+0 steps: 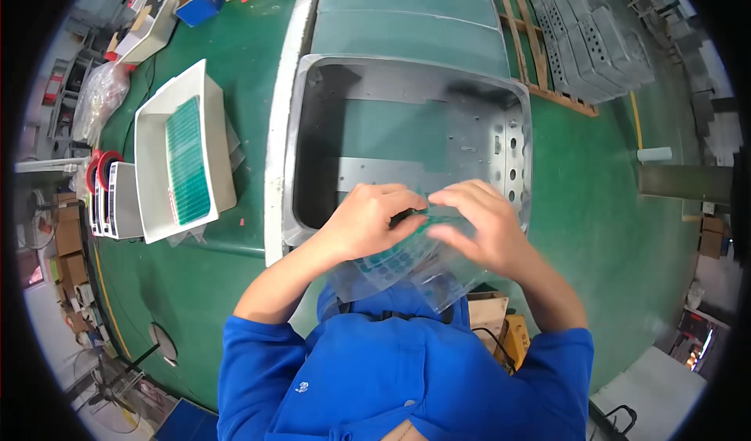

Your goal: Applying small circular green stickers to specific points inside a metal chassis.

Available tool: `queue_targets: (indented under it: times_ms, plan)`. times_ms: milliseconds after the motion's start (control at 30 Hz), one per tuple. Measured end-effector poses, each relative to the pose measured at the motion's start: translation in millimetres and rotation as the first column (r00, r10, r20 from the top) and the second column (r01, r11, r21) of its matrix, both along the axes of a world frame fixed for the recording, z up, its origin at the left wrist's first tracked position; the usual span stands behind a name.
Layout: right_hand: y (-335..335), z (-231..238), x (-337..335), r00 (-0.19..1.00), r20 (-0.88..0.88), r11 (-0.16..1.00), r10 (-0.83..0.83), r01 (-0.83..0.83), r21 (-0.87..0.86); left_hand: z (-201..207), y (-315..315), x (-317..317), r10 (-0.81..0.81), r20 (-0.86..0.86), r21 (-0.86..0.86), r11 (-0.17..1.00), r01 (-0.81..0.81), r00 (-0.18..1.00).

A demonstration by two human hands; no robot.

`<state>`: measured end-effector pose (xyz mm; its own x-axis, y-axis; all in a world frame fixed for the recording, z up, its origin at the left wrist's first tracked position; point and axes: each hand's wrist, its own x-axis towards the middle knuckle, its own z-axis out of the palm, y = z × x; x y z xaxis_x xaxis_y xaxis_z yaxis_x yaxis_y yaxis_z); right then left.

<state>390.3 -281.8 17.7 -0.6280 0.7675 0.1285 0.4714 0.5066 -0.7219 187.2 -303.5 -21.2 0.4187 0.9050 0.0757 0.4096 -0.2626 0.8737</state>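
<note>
In front of my body, a see-through sheet with green round stickers [386,264] hangs below my left hand [366,219], pinched between its thumb and forefinger. My right hand [486,226] curls over the right side of the same bundle, its forefinger nearly touching my left fingertips. Clear crinkled film [447,283] droops under the right hand and seems gripped by it; slight blur hides the exact hold. Just beyond both hands lies a deep grey metal housing [411,63], open at the top, with a row of holes along its right inner wall.
The housing rests on a green-topped workbench [407,34] with a pale left edge. To the left, a white bin [217,140] holds green gridded sheets [188,163], beside red-rimmed tape rolls [104,167]. Metal housings [587,46] are stacked near a wooden pallet [522,26] at the right.
</note>
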Motion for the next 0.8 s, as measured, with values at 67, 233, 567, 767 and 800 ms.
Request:
queue_targets:
  times_ms: [67, 233, 567, 767, 800]
  plan:
    - [17.6, -25.0, 18.8, 1.000, -0.022, 0.970, -0.014, 0.008, -0.244, -8.6, 16.4, 19.8, 0.010, 0.031, -0.026, 1.000, -0.009, 0.999]
    - [38.9, -56.3, 40.2, 0.949, -0.158, 0.818, -0.271, 0.141, -0.558, -29.4, 27.4, 30.4, 0.252, 0.157, -0.480, 0.864, -0.150, 0.955]
    - [81.4, -83.3, 33.9, 0.998, -0.057, 0.845, 0.037, -0.062, -0.532, -52.4, 32.3, 35.2, 0.305, 0.022, -0.282, 0.916, -0.286, 0.952]
    - [82.7, -99.8, 21.7, 0.995, -0.082, 0.859, -0.054, 0.005, -0.513, -73.9, 28.9, 30.0, 0.610, 0.216, -0.699, 0.642, -0.316, 0.762]
    - [82.7, -101.3, 19.1, 0.991, -0.104, 0.845, -0.082, 0.014, -0.534, -77.3, 29.0, 28.2, 0.598, 0.236, -0.658, 0.678, -0.327, 0.766]
